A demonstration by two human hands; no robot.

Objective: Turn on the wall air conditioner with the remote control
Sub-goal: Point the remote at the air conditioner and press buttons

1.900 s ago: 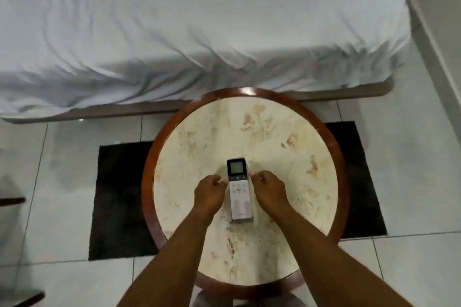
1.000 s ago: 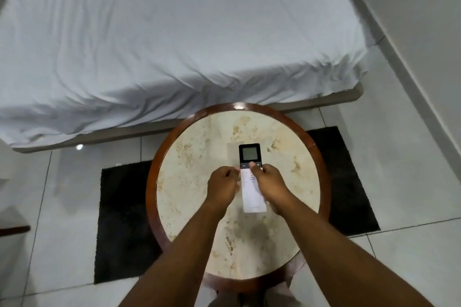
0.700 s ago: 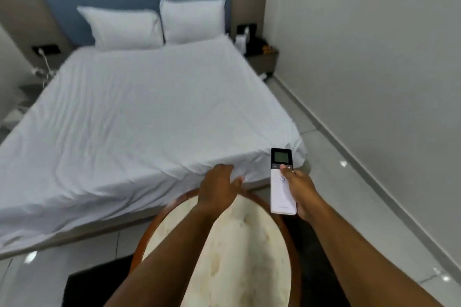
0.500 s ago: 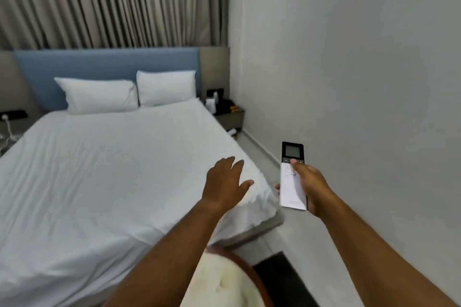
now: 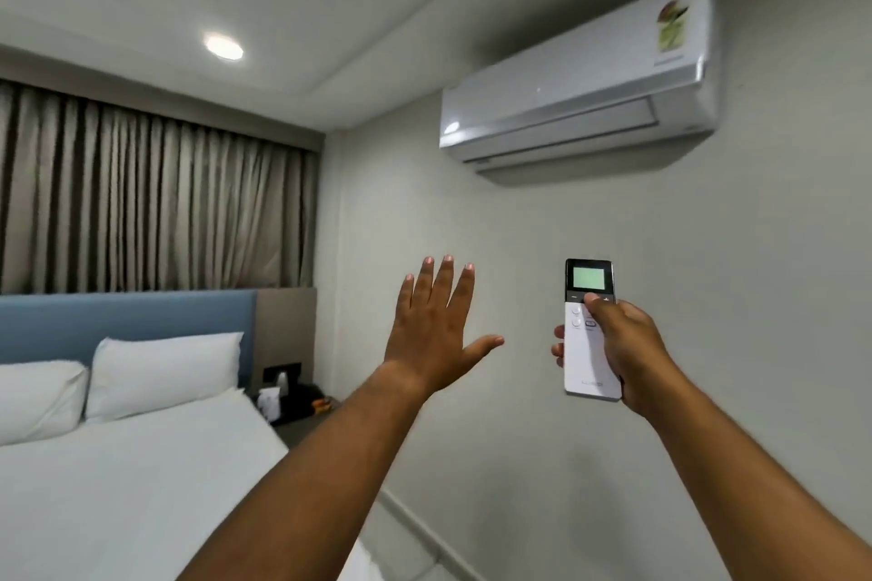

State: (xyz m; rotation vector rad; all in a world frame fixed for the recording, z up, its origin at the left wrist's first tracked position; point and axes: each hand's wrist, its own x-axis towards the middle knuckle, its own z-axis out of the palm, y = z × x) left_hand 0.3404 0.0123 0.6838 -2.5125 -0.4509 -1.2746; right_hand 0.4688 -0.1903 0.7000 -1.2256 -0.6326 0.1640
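Observation:
A white wall air conditioner (image 5: 580, 83) hangs high on the right wall, its front flap closed. My right hand (image 5: 618, 344) grips a slim white remote control (image 5: 587, 359) with a dark top and a lit greenish screen, held upright below the unit. The thumb rests on the buttons just under the screen. My left hand (image 5: 434, 326) is raised beside it, palm forward, fingers spread, holding nothing.
A bed (image 5: 118, 486) with white sheets and two pillows fills the lower left, against a blue headboard (image 5: 122, 321). A dark nightstand (image 5: 297, 406) with small items stands beside it. Grey curtains (image 5: 151, 203) cover the far wall. A ceiling light (image 5: 224, 46) glows.
My right hand lifted the remote off the round table and raised it. My view swung up from the table to the wall unit. My left hand let go and opened.

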